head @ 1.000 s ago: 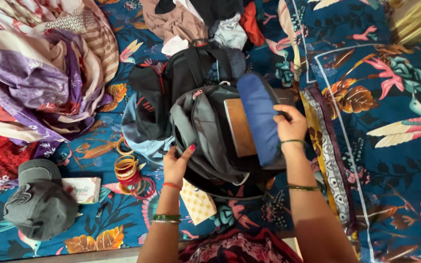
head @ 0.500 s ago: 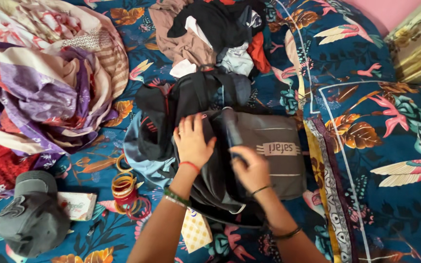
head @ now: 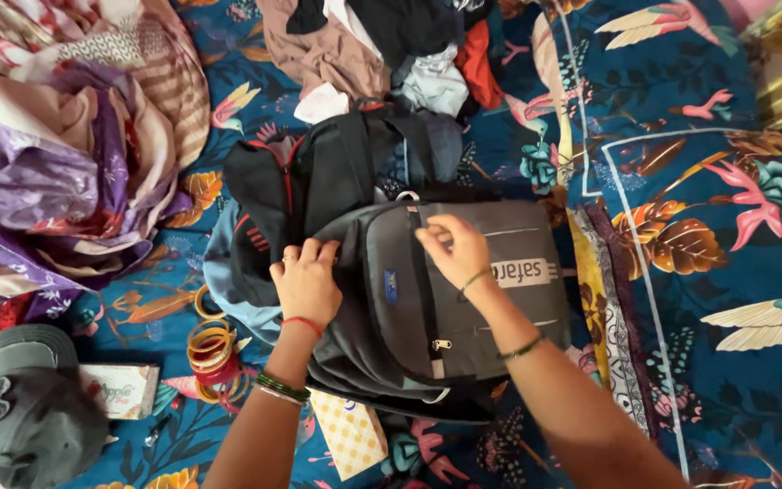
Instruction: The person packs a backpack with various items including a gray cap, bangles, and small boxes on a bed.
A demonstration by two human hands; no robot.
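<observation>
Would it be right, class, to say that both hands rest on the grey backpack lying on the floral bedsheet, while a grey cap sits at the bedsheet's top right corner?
Not quite. The left hand and right hand do rest on the grey backpack on the floral bedsheet, but the head view shows the grey cap at the bottom left, not the top right.

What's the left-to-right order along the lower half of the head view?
Grey cap → small white box → stack of bangles → left hand → grey backpack → right hand on its top → patterned bedsheet border strip.
</observation>
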